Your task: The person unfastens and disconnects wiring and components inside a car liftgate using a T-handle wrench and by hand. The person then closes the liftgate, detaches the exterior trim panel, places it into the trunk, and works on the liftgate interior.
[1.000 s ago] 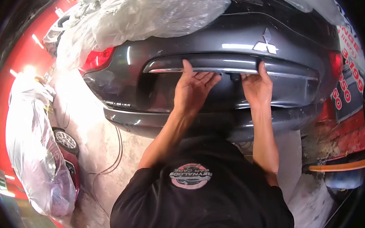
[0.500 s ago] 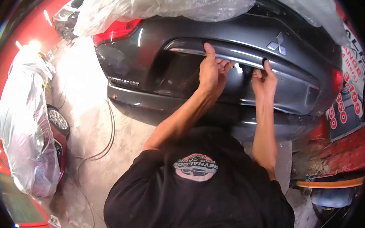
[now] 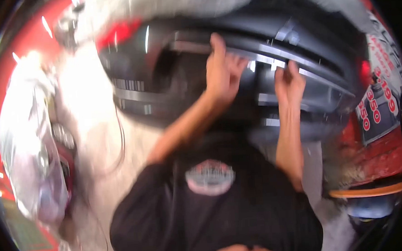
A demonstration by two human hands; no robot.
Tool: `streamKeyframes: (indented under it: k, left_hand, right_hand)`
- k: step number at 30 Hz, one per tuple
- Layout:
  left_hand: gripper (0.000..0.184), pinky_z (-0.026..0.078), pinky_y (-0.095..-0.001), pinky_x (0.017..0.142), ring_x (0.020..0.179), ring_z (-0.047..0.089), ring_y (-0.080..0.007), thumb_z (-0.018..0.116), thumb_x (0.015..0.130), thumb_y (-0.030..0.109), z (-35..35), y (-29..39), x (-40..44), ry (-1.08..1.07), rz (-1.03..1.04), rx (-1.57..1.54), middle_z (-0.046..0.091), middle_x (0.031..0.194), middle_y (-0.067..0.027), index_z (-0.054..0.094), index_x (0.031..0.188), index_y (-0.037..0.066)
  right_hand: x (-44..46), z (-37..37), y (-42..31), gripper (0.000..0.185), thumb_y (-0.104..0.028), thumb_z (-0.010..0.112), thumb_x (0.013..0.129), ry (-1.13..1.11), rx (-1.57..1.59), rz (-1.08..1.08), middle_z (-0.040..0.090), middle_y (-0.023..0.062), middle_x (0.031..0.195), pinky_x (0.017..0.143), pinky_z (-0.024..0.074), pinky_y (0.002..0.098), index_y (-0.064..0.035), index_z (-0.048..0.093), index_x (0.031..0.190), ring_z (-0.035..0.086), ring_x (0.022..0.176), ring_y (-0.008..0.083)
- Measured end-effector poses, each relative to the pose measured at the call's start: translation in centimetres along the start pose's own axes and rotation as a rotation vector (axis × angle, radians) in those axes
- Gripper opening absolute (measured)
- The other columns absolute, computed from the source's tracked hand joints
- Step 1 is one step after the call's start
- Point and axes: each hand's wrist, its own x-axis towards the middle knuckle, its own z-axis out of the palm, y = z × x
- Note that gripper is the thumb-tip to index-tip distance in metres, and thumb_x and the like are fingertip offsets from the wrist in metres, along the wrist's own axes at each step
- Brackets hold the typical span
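Observation:
Across the boot lid of a dark grey car (image 3: 129, 63) runs a long trim strip (image 3: 264, 57) with a bright lower edge. My left hand (image 3: 222, 76) is at the strip left of its middle, thumb over the top and fingers curled beneath. Further right, my right hand (image 3: 290, 83) pinches the lower edge, its thumb pointing up. A three-diamond badge (image 3: 288, 32) sits above the strip. Motion blur hides fine detail, and I cannot tell whether the strip is loose or fixed.
Plastic sheeting (image 3: 167, 7) drapes the car's upper part. To the left stands a plastic-covered red vehicle (image 3: 34, 148). A cable (image 3: 121, 143) lies on the floor. On the right are a printed sign (image 3: 378, 98) and an orange-rimmed container (image 3: 368, 192).
The view has shifted and blurred, with the car sitting slightly higher and further left. Both hands keep their places at the strip; the left has moved up and left in view.

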Motion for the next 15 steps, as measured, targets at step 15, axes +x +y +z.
streamKeyframes:
  k: [15]
  left_hand:
    - [0.041, 0.055, -0.0545, 0.100, 0.121, 0.063, -0.0298, 0.073, 0.095, 0.018, 10.3, -2.6, -3.5, 0.513, -0.216, 0.496, 0.064, 0.131, -0.0171, 0.061, 0.129, -0.001]
  right_hand:
    - [-4.7, -4.9, -1.6, 0.037, -0.015, 0.083, 0.084, -0.046, 0.045, 0.016, 0.070, 0.0059, 0.111, 0.073, 0.0532, 0.0369, -0.0145, 0.066, 0.117, 0.068, 0.085, 0.0221]
